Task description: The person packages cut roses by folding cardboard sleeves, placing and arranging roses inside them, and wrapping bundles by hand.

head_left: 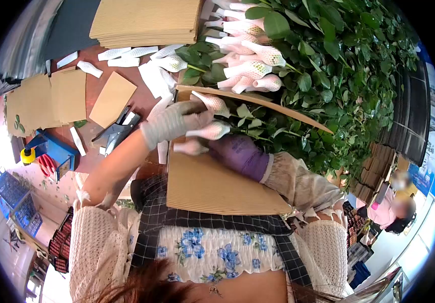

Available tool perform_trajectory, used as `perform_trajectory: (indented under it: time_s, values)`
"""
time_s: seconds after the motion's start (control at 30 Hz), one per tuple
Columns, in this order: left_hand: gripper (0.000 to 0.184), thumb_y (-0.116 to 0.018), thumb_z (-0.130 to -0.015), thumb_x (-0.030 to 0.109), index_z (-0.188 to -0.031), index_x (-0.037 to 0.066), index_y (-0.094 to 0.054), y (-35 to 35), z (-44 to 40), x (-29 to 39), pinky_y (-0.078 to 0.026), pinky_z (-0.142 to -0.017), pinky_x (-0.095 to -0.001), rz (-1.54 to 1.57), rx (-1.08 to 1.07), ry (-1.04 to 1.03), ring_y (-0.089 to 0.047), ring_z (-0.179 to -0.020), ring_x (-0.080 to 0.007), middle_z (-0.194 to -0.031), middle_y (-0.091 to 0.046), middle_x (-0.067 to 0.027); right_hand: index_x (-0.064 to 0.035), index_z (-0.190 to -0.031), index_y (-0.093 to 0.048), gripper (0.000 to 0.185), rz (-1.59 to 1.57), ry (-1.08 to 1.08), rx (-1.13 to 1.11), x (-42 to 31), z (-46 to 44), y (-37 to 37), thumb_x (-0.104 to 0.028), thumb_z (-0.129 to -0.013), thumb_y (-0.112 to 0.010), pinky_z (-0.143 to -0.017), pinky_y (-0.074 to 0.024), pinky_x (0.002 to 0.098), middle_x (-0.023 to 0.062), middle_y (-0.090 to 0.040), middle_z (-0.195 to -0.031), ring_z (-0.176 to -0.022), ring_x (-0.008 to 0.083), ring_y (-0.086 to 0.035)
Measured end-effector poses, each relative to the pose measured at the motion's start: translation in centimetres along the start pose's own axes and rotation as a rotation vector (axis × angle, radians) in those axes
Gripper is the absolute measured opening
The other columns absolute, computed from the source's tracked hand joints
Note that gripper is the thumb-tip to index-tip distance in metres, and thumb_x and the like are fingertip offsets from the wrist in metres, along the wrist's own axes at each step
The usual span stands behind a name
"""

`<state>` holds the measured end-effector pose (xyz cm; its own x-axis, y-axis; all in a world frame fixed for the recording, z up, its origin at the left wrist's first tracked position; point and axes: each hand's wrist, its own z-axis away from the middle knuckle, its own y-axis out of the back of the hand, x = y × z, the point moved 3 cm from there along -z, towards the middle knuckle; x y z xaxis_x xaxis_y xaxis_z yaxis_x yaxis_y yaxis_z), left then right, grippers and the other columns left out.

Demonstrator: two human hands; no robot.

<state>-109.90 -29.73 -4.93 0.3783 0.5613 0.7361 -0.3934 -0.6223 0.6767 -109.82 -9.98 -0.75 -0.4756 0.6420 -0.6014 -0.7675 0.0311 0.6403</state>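
My left hand (184, 120), in a pale grey glove, has its fingers curled against the upper white-netted rose (215, 105) on the corrugated cardboard. My right hand (240, 155), in a purple glove, closes around the neck of the lowest netted rose (191, 147); its fingertips are partly hidden. Between both hands lies another netted rose (213, 131), its leafy stem running right. Under them is a corrugated cardboard sheet (217, 187), near my apron. A second cardboard piece (263, 101) stands bent up along the far side of these roses.
Many netted roses (247, 70) with leafy stems are heaped at the back right. Cardboard sheets (146, 22) are stacked at the back. Loose foam nets (126, 53), a black stapler (121, 131) and a blue box (58, 151) with red-handled tool lie left. Another person (384, 209) is far right.
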Motion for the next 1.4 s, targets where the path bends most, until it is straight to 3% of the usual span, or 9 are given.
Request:
perform_trajectory:
  time_s: [0.13, 0.23, 0.57, 0.67, 0.73, 0.83, 1.0, 1.1, 1.4]
  values:
    - [0.03, -0.066, -0.082, 0.036, -0.089, 0.006, -0.066, 4.6, 4.0, 2.2, -0.05, -0.078, -0.0377, 0.25, -0.001, 0.473, -0.063, -0.087, -0.0292, -0.088, -0.064, -0.0149, -0.0049, -0.081, -0.062, 0.019, -0.197, 0.066, 0.002, 0.5, 0.1, -1.0, -0.024, -0.08, -0.061, -0.071, -0.0497, 0.0444, 0.0161, -0.061, -0.081, -0.079, 0.0352, -0.061]
    - [0.035, -0.067, -0.078, 0.039, -0.09, 0.007, -0.064, 2.4, 4.7, 3.2, -0.051, -0.071, -0.0408, -0.09, -0.264, 0.12, -0.063, -0.085, -0.0292, -0.085, -0.06, -0.0128, -0.0059, -0.082, -0.063, 0.02, -0.182, 0.066, -0.071, 0.5, -0.6, -1.0, -0.025, -0.082, -0.06, -0.07, -0.0498, 0.0446, 0.0159, -0.062, -0.079, -0.077, 0.0349, -0.062]
    - [0.028, -0.061, -0.082, 0.033, -0.091, 0.007, -0.063, 1.6, 1.4, 3.5, -0.051, -0.068, -0.0438, -0.27, -0.79, 0.087, -0.064, -0.077, -0.0323, -0.082, -0.063, -0.0127, -0.0075, -0.089, -0.062, 0.019, -0.086, 0.085, -0.067, 1.4, -0.8, -2.8, -0.026, -0.086, -0.057, -0.069, -0.0506, 0.044, 0.0162, -0.063, -0.08, -0.076, 0.0342, -0.063]
    - [0.027, -0.06, -0.082, 0.033, -0.085, 0.006, -0.063, 3.4, 3.2, 2.6, -0.051, -0.066, -0.0437, -0.113, -0.508, -0.034, -0.064, -0.073, -0.0331, -0.073, -0.062, -0.0128, -0.0069, -0.088, -0.062, 0.02, -0.146, 0.067, -0.071, 2.2, -0.3, -3.2, -0.026, -0.087, -0.057, -0.068, -0.0506, 0.0439, 0.0169, -0.063, -0.08, -0.076, 0.0344, -0.063]
    - [0.03, -0.059, -0.084, 0.035, -0.09, 0.006, -0.064, 5.7, 4.2, 1.4, -0.05, -0.066, -0.0432, -0.255, -0.854, 0.343, -0.063, -0.07, -0.0336, -0.074, -0.063, -0.0129, -0.0064, -0.088, -0.062, 0.02, -0.16, 0.028, -0.129, 1.9, -0.4, -3.0, -0.026, -0.087, -0.057, -0.067, -0.0506, 0.0437, 0.0174, -0.063, -0.081, -0.076, 0.0345, -0.064]
    - [0.032, -0.057, -0.086, 0.036, -0.097, 0.007, -0.065, 10.5, 4.1, 2.8, -0.05, -0.067, -0.0431, -0.15, -0.814, 0.53, -0.063, -0.071, -0.0339, -0.082, -0.065, -0.0132, -0.0053, -0.087, -0.063, 0.02, -0.142, -0.027, -0.221, 1.3, -0.9, -2.0, -0.025, -0.085, -0.058, -0.07, -0.0504, 0.0443, 0.0183, -0.064, -0.083, -0.078, 0.0354, -0.063]
    - [0.028, -0.053, -0.089, 0.035, -0.097, 0.012, -0.067, 2.7, 1.0, 6.1, -0.05, -0.062, -0.0448, -0.154, -0.578, 0.0, -0.064, -0.069, -0.0323, -0.083, -0.065, -0.012, -0.0074, -0.086, -0.065, 0.017, 0.026, -0.031, -0.109, -0.1, 0.3, -0.4, -0.023, -0.084, -0.059, -0.067, -0.0512, 0.0436, 0.0158, -0.064, -0.084, -0.077, 0.0323, -0.064]
    - [0.028, -0.054, -0.088, 0.035, -0.099, 0.013, -0.067, -0.2, 1.3, 4.9, -0.05, -0.06, -0.0446, -0.197, -0.508, 0.005, -0.064, -0.068, -0.0304, -0.085, -0.066, -0.0101, -0.0103, -0.087, -0.062, 0.013, 0.131, 0.019, 0.486, -3.0, 3.4, 4.9, -0.023, -0.085, -0.061, -0.059, -0.0518, 0.0376, 0.0096, -0.063, -0.076, -0.064, 0.0253, -0.064]
    - [0.026, -0.055, -0.085, 0.031, -0.098, 0.012, -0.067, -0.5, 1.6, 5.0, -0.052, -0.064, -0.0427, -0.137, -0.465, -0.008, -0.065, -0.076, -0.0272, -0.083, -0.065, -0.0088, -0.011, -0.089, -0.058, 0.011, 0.309, -0.047, 0.209, 1.3, 1.5, 0.2, -0.019, -0.081, -0.058, -0.056, -0.0486, 0.0438, 0.0139, -0.061, -0.073, -0.064, 0.0323, -0.061]
